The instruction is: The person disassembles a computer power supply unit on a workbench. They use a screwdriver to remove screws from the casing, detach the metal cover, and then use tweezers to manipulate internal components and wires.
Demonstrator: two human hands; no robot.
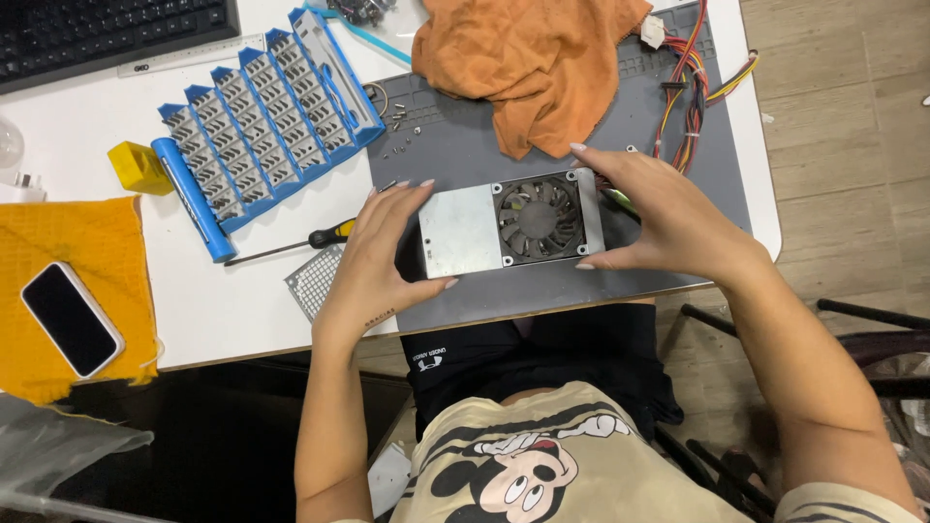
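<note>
Left hand (383, 242): fingers clamped on the left end of the metal power supply box (511, 223).
Right hand (659, 218): fingers clamped on the box's right end, beside its fan (540, 217).
Box position: lying flat on the grey work mat (455, 145), near the tabletop (242, 310) front edge.
Behind box: orange cloth (528, 58), coloured wire bundle (690, 87), loose screws (399, 121).
Left of mat: screwdriver (291, 244), blue bit case (262, 126), perforated metal plate (315, 279).
Far left: phone (71, 318) on yellow cloth (97, 242).

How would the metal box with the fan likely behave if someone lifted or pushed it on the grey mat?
The metal box looks rigid sheet steel, so it probably won't flex. Both the left hand and right hand grip its ends, hinting at some weight. Flat-sided, it should slide rather than roll on the grey mat, though its trailing cables may drag.
</note>
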